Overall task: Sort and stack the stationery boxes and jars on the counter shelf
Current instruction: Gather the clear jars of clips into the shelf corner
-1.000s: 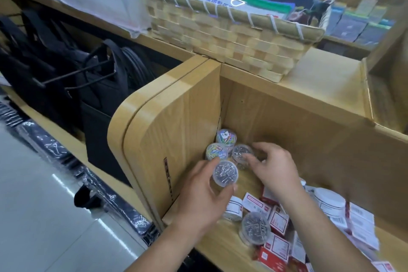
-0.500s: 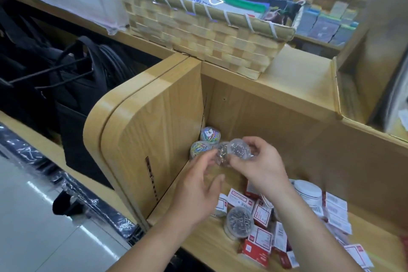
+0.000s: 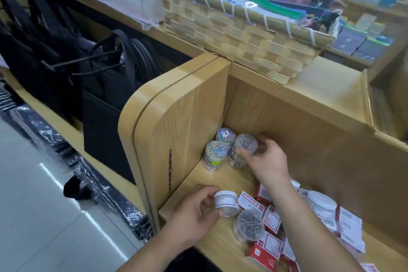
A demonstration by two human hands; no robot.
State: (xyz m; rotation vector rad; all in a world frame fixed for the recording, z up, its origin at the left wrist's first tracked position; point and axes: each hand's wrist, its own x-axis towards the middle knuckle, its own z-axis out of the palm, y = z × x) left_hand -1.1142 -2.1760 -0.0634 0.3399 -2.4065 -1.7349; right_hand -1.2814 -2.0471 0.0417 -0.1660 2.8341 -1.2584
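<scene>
Fingers [image 3: 271, 146] of the right hand [image 3: 268, 161] curled round a clear jar [image 3: 246, 144] above the corner jars [image 3: 215, 152]. The left hand [image 3: 194, 212] gripped a labelled jar [image 3: 226, 203]. Red boxes [image 3: 270, 219] lay unsorted on the shelf [image 3: 220, 176].

Left forearm [image 3: 152, 254]: bare, enters at 6 o'clock and runs toward 1 o'clock. Left hand [image 3: 194, 212]: back facing up, fingers above and thumb below, curled round a white-lidded jar [image 3: 226, 203] at the hand's 3 o'clock.

Right forearm [image 3: 309, 223]: bare, enters at 5 o'clock and runs toward 11 o'clock. Right hand [image 3: 267, 161]: back facing up, fingers curled round a clear jar [image 3: 246, 144] at the hand's 10 o'clock.

The hands are apart, with the right hand at the left hand's 1 o'clock.
</scene>
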